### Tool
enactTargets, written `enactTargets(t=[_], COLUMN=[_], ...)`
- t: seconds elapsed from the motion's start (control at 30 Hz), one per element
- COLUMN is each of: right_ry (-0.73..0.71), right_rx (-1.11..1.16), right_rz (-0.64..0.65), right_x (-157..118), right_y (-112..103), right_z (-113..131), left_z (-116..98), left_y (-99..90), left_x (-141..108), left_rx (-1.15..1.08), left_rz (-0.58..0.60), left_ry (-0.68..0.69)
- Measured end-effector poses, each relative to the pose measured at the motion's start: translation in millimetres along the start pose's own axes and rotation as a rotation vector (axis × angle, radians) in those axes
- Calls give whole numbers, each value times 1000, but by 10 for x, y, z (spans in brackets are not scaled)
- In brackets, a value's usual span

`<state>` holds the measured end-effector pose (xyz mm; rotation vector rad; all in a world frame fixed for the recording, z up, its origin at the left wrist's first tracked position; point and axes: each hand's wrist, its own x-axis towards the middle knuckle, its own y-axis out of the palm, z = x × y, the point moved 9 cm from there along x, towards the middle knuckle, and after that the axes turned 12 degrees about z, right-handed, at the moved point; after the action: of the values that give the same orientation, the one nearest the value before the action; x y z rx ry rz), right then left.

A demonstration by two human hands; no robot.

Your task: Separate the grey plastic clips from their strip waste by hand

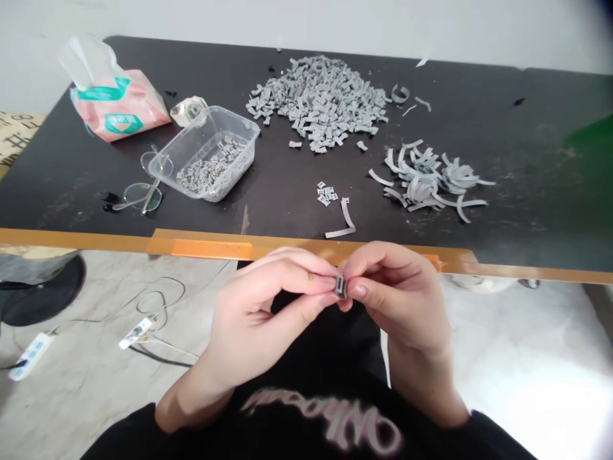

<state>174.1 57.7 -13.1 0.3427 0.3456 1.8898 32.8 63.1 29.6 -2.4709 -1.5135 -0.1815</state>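
Observation:
Just in front of the table's edge, my left hand [258, 319] and my right hand [407, 300] meet with fingers closed. Between them is a small grey slotted piece [340, 285], rectangular with a dark opening. The left thumb and fingers pinch it from one side, and the right thumb and fingertips grip the other. Beyond my hands, a small cluster of grey slotted pieces [327, 193] lies on the table, with a bent grey strip [347, 217] beside it.
On the dark table [287, 172] are a large heap of grey strap pieces [320, 96], curved grey strips [421, 182], a clear plastic box [246, 160] of small grey parts, eyeglasses [143, 197] and a tissue pack [119, 108]. Power strips [33, 356] and cables lie on the floor.

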Motion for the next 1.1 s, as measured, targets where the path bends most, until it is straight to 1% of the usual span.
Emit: enactTargets(t=[0.1,0.3,0.47,0.53,0.6,0.67,0.77,0.87,0.97,1.03,1.1], right_ry=[26,21,-46,-81,-114,-140,-154,-119,-37,-2,10], right_rx=[26,-2,-47,-81,-150,-259,-448,-567,-514,-402,-285], right_rz=[-55,-80,-151,-168,-183,-169,-73,29,70,29,-41], right_x=[-11,-29,-69,-86,-103,-106,-69,-14,27,35,33], right_y=[-7,-30,-71,-62,-54,-38,-4,1,-7,-20,-33], right_z=[17,54,68,62,73,115,201,220,101,-9,-111], left_z=[-46,-92,-141,-169,-173,-138,-38,125,281,347,403], left_y=[3,42,89,96,68,31,26,54,109,142,176], left_x=[4,32,27,22,20,24,41,56,80,110,137], left_rx=[47,117,281,303,276,228,150,41,-95,-176,-244], left_rz=[3,65,91,85,54,30,68,129,183,202,213], left_ry=[32,79,69,86,89,64,-3,-112,-195,-208,-211])
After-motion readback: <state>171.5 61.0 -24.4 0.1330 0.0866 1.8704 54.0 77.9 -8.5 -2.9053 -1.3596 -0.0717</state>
